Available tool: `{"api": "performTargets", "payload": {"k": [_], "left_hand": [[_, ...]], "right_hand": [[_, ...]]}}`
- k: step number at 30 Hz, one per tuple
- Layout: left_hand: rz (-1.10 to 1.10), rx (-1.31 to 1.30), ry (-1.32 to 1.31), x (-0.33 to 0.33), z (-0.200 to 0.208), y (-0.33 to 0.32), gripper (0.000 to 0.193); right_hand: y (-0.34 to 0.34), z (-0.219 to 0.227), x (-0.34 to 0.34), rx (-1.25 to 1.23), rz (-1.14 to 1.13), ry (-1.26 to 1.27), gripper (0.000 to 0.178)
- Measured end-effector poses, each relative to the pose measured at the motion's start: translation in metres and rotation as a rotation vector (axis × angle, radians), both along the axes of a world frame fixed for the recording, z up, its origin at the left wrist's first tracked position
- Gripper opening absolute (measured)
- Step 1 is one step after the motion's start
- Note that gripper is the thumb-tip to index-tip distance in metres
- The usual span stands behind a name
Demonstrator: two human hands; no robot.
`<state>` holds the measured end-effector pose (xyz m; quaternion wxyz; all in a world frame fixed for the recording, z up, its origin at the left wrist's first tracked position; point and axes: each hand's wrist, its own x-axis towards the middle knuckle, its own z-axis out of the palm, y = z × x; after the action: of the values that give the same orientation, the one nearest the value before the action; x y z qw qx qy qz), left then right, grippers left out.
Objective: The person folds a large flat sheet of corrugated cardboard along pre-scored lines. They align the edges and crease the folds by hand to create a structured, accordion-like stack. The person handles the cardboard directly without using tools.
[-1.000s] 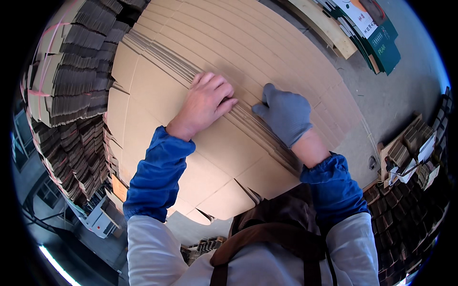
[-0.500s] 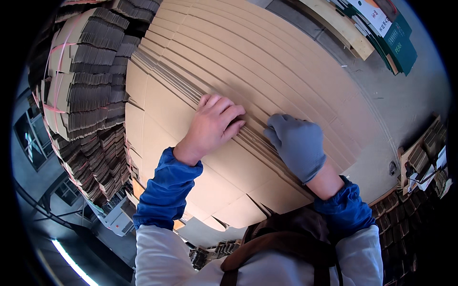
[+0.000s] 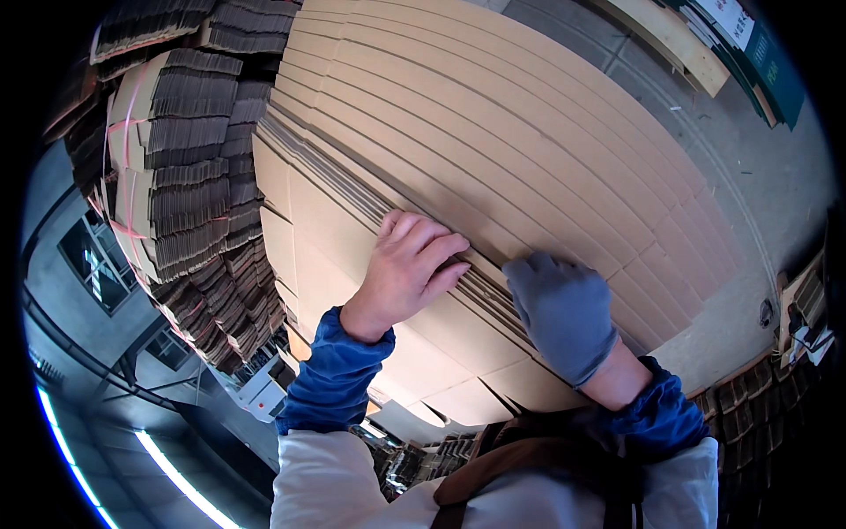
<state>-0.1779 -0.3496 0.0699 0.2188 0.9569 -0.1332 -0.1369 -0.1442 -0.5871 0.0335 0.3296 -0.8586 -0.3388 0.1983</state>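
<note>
Across the centre of the scene, flat cardboard sheets (image 3: 493,115) lie in an overlapping pile that runs from far left to near right. The far portion is fanned: each sheet is offset from the next, and the exposed edges form regular steps. Nearer the person, several edges come together in a narrow packed band (image 3: 333,182). On the near side of this band, a broad cardboard panel (image 3: 319,256) slopes toward the person; its near border shows slots.

Left hand (image 3: 405,275): bare. Fingers are bent over the packed band, with the thumb apart from the forefinger. Whether a sheet is pinched between them cannot be told.

Right hand (image 3: 564,309): grey glove. It rests at the same band, to the right of the left hand and slightly nearer. Fingers are curled and the tips are hidden; grip cannot be confirmed.

Status, by judgement: handling appears to be partway through. The edges at the band are already close together, though not flush. The far sheets remain spread in steps, with neither hand on them. The number of sheets dealt with cannot be determined.

Surroundings: at left, strapped cardboard stacks (image 3: 189,132) carry pink straps (image 3: 128,141). At far right, a wooden beam (image 3: 661,35) lies beside green boards (image 3: 775,79).
</note>
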Motion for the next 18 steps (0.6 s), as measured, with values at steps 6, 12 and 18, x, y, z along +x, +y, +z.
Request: {"api": "performTargets", "payload": {"k": [6, 12, 18], "left_hand": [[0.016, -0.015, -0.007, -0.006, -0.005, 0.005, 0.028], [0.001, -0.064, -0.036, -0.006, -0.004, 0.009, 0.032], [-0.003, -0.081, -0.048, -0.017, 0.000, 0.009, 0.029]], "right_hand": [[0.005, -0.005, -0.001, -0.026, 0.049, -0.056, 0.010], [0.006, -0.006, 0.006, -0.035, 0.095, -0.020, 0.012], [0.018, -0.005, 0.007, -0.177, 0.147, -0.047, 0.009]]}}
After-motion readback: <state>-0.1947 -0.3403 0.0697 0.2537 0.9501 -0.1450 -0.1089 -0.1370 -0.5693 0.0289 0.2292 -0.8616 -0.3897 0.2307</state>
